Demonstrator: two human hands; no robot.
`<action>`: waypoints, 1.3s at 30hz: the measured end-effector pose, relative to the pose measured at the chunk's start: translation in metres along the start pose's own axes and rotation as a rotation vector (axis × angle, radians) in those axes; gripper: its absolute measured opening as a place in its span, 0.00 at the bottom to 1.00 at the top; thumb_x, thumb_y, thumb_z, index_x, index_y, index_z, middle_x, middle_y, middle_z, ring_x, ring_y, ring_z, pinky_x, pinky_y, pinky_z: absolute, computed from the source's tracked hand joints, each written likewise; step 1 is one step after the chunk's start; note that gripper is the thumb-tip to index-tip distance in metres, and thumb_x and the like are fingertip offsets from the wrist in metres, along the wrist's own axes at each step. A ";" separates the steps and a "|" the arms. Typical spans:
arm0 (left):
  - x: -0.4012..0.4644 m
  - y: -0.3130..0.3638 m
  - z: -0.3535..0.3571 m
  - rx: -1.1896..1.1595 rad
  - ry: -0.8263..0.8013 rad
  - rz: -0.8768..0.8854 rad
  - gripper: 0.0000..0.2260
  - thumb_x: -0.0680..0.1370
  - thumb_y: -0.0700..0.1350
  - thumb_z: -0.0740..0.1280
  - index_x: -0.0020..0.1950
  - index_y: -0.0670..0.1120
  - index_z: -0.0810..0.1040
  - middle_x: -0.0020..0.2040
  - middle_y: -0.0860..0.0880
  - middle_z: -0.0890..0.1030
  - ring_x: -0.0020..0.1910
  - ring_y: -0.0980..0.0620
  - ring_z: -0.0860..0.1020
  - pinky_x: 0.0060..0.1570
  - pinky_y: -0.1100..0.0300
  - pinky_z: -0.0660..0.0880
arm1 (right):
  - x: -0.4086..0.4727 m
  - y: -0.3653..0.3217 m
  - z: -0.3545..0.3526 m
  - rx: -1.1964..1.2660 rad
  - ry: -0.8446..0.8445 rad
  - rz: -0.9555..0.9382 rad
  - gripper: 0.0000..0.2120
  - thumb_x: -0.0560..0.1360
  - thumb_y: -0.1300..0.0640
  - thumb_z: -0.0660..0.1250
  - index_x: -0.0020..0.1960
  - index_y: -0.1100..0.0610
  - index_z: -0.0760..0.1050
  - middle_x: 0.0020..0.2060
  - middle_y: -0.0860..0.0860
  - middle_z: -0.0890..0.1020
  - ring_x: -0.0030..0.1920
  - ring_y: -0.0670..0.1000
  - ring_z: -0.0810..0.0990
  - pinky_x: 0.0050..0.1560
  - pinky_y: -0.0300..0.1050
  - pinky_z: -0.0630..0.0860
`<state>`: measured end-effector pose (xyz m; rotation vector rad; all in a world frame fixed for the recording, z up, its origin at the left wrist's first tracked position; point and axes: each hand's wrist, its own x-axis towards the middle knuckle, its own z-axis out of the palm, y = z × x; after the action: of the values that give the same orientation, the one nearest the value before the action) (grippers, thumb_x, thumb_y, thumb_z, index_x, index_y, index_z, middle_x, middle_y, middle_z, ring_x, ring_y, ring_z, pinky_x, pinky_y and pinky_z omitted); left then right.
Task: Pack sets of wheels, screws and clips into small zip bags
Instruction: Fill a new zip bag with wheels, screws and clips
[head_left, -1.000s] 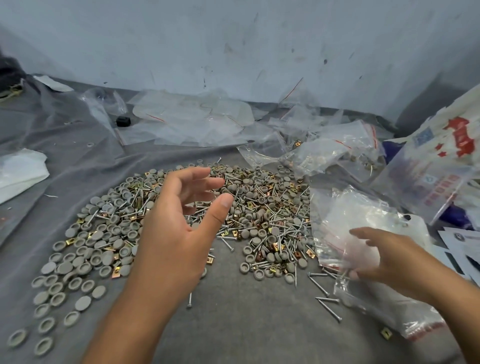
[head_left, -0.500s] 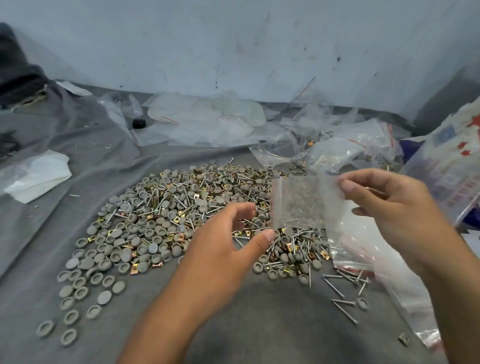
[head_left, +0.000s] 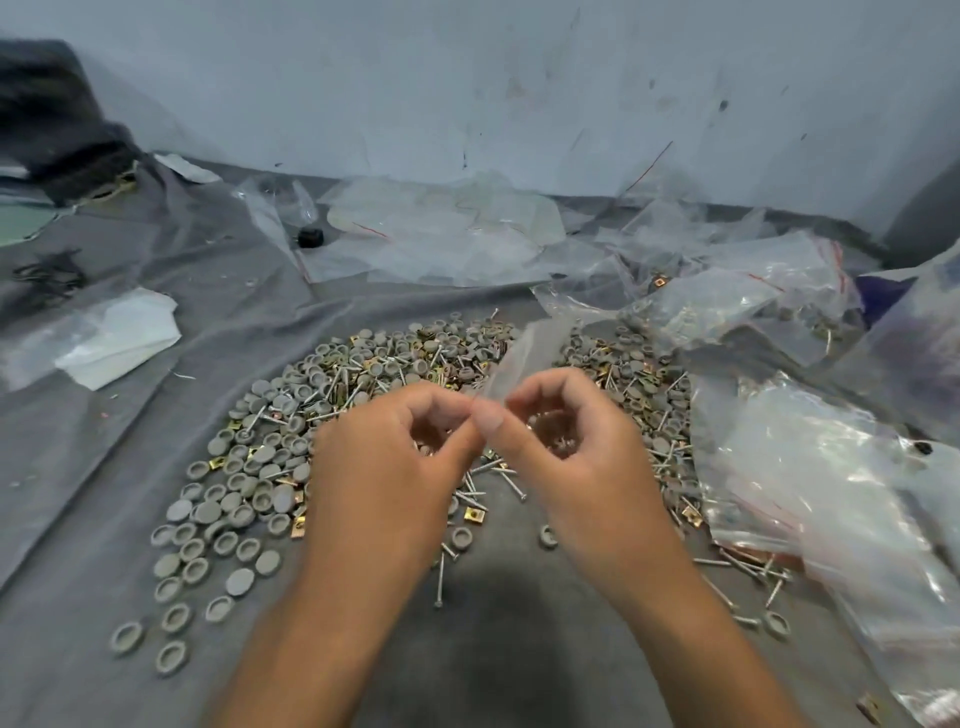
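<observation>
Clear plastic, thin and slightly blurred, forms the one small zip bag (head_left: 524, 358), which is pinched at its lower edge by the curled fingertips of both the left hand (head_left: 384, 467) and the right hand (head_left: 576, 447). Beneath and beyond the two hands a heap of grey wheels (head_left: 249, 467), screws (head_left: 440, 579) and brass clips (head_left: 475, 514), too many to be counted, is spread on a grey cloth (head_left: 498, 649). A scuffed pale wall (head_left: 467, 78) is seen beyond.

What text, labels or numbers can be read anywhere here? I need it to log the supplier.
None can be read.
The large clear plastic bag at the right edge shows only a faint, blurred print.
The small clear zip bag both hands pinch looks unprinted.
</observation>
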<state>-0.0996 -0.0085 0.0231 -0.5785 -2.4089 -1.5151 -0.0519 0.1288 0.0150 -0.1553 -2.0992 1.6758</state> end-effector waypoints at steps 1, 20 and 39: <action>-0.001 0.000 0.001 0.055 0.015 0.029 0.02 0.72 0.51 0.74 0.41 0.55 0.85 0.35 0.62 0.83 0.36 0.63 0.80 0.37 0.69 0.73 | 0.000 0.003 0.006 0.016 -0.018 0.013 0.16 0.69 0.38 0.74 0.45 0.49 0.77 0.38 0.43 0.82 0.36 0.42 0.78 0.38 0.35 0.74; -0.003 -0.010 -0.003 0.243 0.148 0.072 0.08 0.78 0.42 0.69 0.47 0.53 0.73 0.42 0.56 0.80 0.42 0.55 0.80 0.43 0.50 0.76 | -0.003 0.016 -0.009 -0.333 -0.415 0.173 0.14 0.79 0.47 0.66 0.40 0.54 0.81 0.34 0.50 0.82 0.33 0.47 0.76 0.36 0.44 0.73; -0.001 -0.004 0.026 0.365 -0.163 0.249 0.10 0.79 0.46 0.69 0.59 0.54 0.83 0.55 0.57 0.82 0.53 0.52 0.74 0.59 0.49 0.70 | -0.005 0.053 -0.059 -1.015 -0.590 0.047 0.11 0.75 0.47 0.74 0.56 0.39 0.80 0.54 0.39 0.71 0.60 0.45 0.71 0.60 0.51 0.74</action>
<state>-0.1000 0.0128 0.0083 -0.9044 -2.5295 -0.9325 -0.0329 0.1931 -0.0270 -0.0059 -3.2304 0.5315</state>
